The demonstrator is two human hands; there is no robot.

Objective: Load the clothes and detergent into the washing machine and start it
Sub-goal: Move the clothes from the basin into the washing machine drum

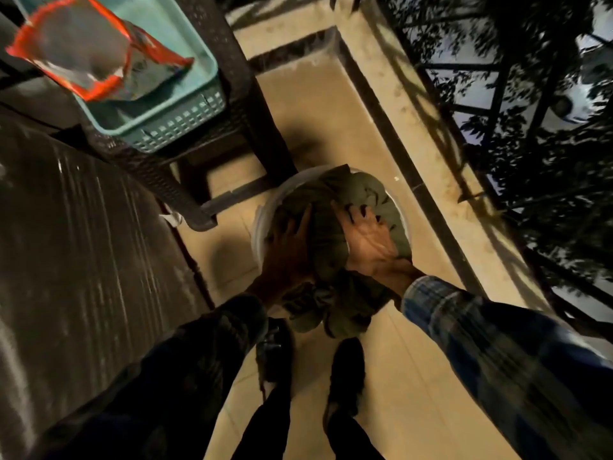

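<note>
1. left hand (pixel 288 242) lies flat against the clothes (pixel 363 194), at the bundle's 9 o'clock.
2. right hand (pixel 368 242), fingers spread, presses the 3 o'clock side.
3. clothes sit heaped in a white bucket (pixel 265 207) on the floor, between both hands.

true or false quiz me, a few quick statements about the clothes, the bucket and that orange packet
1. The left hand and right hand both rest on the green clothes in the white bucket. True.
2. The orange packet lies on the floor. False: it sits in the teal basket.
3. The teal basket stands on a dark woven stool. True.
4. The white bucket sits on the stool. False: it stands on the floor beside it.
</note>
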